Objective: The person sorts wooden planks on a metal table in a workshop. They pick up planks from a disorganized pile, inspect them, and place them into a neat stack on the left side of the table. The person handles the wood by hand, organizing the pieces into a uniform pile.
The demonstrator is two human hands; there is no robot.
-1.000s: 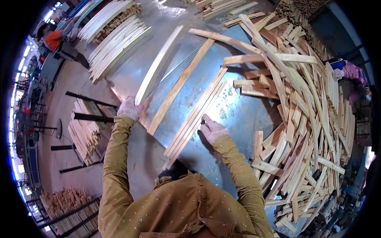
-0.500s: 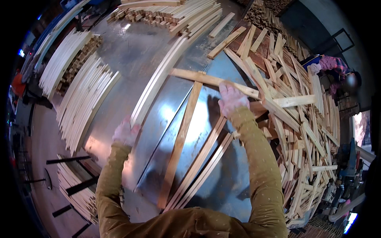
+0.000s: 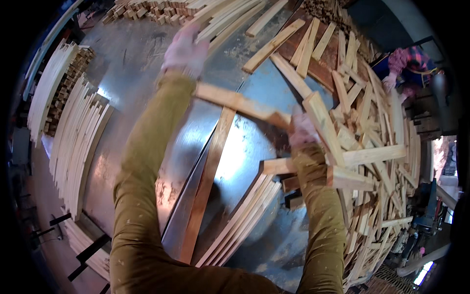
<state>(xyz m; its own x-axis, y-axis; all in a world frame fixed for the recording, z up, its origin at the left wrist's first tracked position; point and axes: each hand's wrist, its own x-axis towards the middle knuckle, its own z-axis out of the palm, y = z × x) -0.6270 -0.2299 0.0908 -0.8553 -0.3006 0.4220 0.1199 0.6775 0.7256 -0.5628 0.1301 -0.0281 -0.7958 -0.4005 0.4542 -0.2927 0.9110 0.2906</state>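
Note:
My left hand (image 3: 185, 53) reaches far forward. It is at the near ends of long pale wood strips (image 3: 234, 24) and smeared by motion, so its grip is unclear. My right hand (image 3: 303, 128) is beside the right end of a wood strip (image 3: 240, 102) lying crosswise, at the edge of a heap of loose pieces (image 3: 364, 127). Its fingers are blurred and partly hidden. Below the crosswise strip, a darker strip (image 3: 208, 183) slants toward me. Several strips (image 3: 242, 220) lie side by side near my body, a short block (image 3: 279, 166) by their far end.
Two stacks of pale strips (image 3: 78, 147) (image 3: 51, 93) stand at left on the metal table (image 3: 132, 117). Another stack (image 3: 152, 12) lies at the far edge. A person (image 3: 409, 66) in a plaid sleeve is beyond the heap at right. A dark machine (image 3: 427, 210) stands lower right.
My left hand has moved far forward from the near left, and the long strips it touched lie farther away. My right hand has shifted right and slightly nearer, off the middle of the crosswise strip.

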